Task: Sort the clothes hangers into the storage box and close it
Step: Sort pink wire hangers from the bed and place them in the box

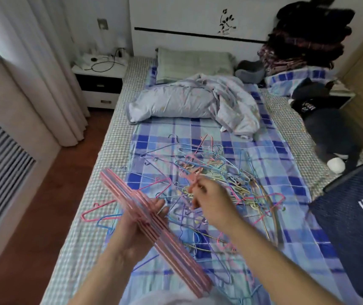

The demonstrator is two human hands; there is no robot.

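Bed (119, 119) strewn with tangled hangers (215, 179); left hand (136, 230) clamps a pink stack (154, 227), right hand (211, 203) seemingly pinches another. Lift slowly, free snagged hooks first. Navy box (352, 227) waits right.

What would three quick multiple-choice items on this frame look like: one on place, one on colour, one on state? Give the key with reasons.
1. Where does the tangled pile of hangers lie?
A. on the floor
B. on the checked bed sheet
C. on the nightstand

2. What colour is the stack of hangers in the left hand?
A. pink
B. green
C. black

3. What is the right hand doing?
A. resting flat on the bed
B. pinching a pink hanger above the pile
C. holding a pillow

Key: 1 B, the pile spreads over the blue checks. 2 A, the gripped bundle is pink throughout. 3 B, its fingers close on the hanger's lower end.
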